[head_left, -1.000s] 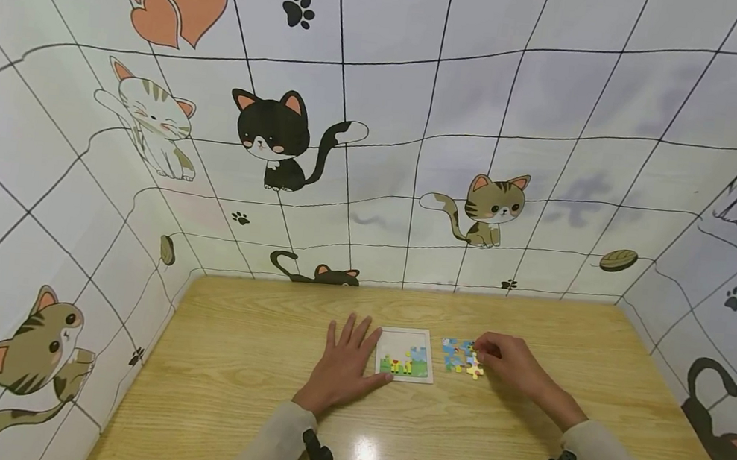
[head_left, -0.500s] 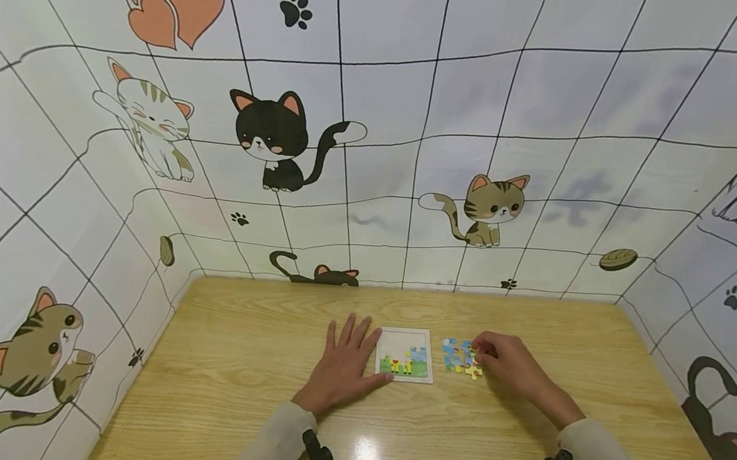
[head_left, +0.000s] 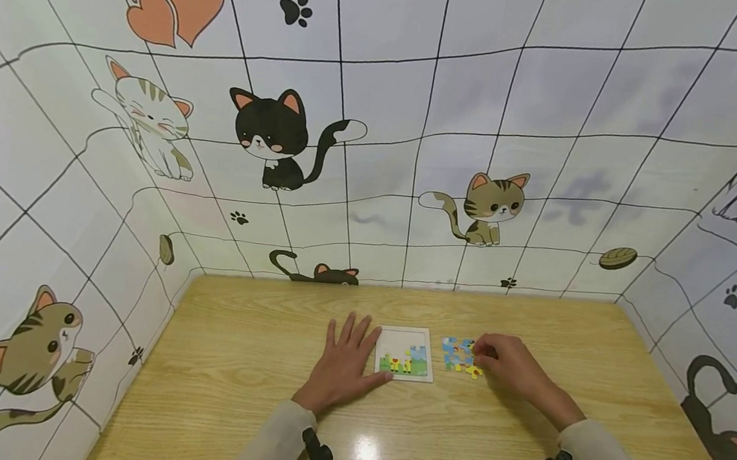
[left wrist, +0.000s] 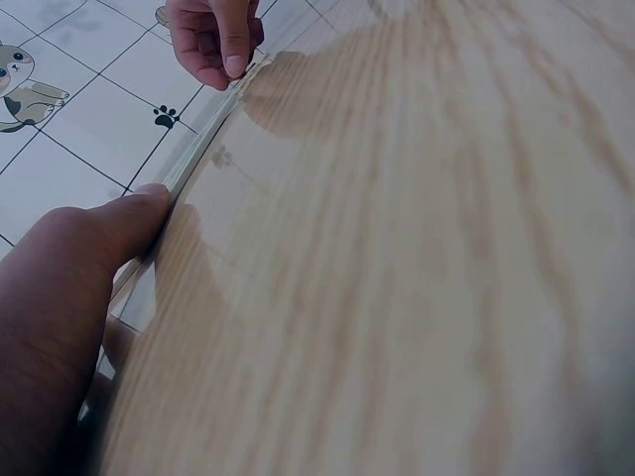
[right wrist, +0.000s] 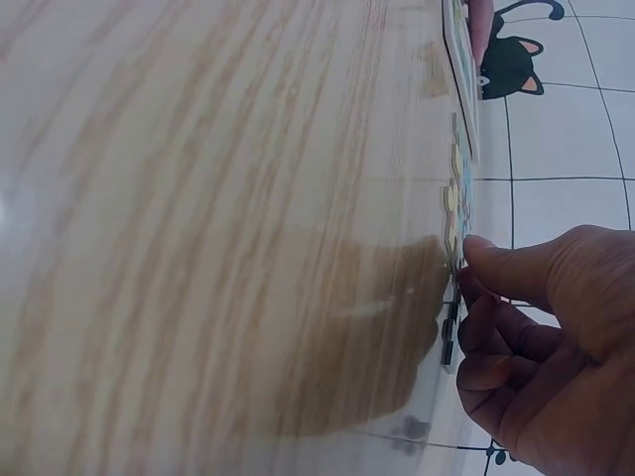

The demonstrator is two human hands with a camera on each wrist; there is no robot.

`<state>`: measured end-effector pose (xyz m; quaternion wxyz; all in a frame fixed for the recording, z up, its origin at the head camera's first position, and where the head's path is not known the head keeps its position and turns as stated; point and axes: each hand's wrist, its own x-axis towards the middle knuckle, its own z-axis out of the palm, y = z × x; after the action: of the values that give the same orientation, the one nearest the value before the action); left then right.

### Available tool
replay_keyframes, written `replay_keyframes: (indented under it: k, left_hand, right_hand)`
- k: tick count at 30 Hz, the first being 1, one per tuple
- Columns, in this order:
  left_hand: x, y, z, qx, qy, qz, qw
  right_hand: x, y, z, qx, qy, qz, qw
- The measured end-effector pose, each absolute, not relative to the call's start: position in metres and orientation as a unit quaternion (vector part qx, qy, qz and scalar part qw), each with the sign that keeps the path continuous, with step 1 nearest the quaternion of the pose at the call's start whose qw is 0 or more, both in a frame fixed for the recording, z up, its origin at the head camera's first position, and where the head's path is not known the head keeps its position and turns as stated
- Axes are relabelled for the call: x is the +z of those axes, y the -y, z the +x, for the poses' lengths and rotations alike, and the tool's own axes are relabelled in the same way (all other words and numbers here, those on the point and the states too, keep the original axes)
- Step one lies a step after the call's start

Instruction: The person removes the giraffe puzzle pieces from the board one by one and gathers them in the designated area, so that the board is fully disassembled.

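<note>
**Cat-print walls [head_left: 389, 165] and a wooden table [head_left: 246, 367] around a part-filled puzzle tray [head_left: 401, 341]**

We see the tray lying flat just right of the left hand [head_left: 338, 373]; fitted pieces [head_left: 418, 367] cover its near part and step up its right side, leaving the far left bare. Loose pieces [head_left: 450, 359] lie in a flat cluster just to its right. We judge them light, thin and stiff, apt to slide on the smooth table, with knobs that could chip; we would pinch one by opposite edges and steady the tray by its rim. Our hands differ: the left is spread wide, thumb at the tray's near left corner. The right hand [head_left: 508, 361] is bent, thumb and fingertips close together at the cluster's right side; we cannot tell whether they pinch a piece. Farther out come pale sleeves [head_left: 276, 434].
</note>
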<state>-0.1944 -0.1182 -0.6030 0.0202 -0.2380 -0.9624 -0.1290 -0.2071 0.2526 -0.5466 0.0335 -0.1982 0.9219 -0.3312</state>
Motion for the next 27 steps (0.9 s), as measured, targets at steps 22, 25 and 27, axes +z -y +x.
replay_keyframes:
  k: [22, 25, 27]
  left_hand:
    - [-0.600, 0.117, -0.193, -0.128, 0.963, -0.238, 0.023]
    - [-0.599, 0.117, -0.192, -0.130, 0.962, -0.239, 0.025]
    - [-0.599, 0.117, -0.192, -0.130, 0.962, -0.240, 0.026]
  right_hand:
    - [-0.536, -0.230, -0.205, -0.328, -0.921, -0.205, 0.037]
    - [-0.535, -0.225, -0.205, -0.325, -0.921, -0.212, 0.037]
    - [-0.536, -0.222, -0.205, -0.325, -0.920, -0.218, 0.035]
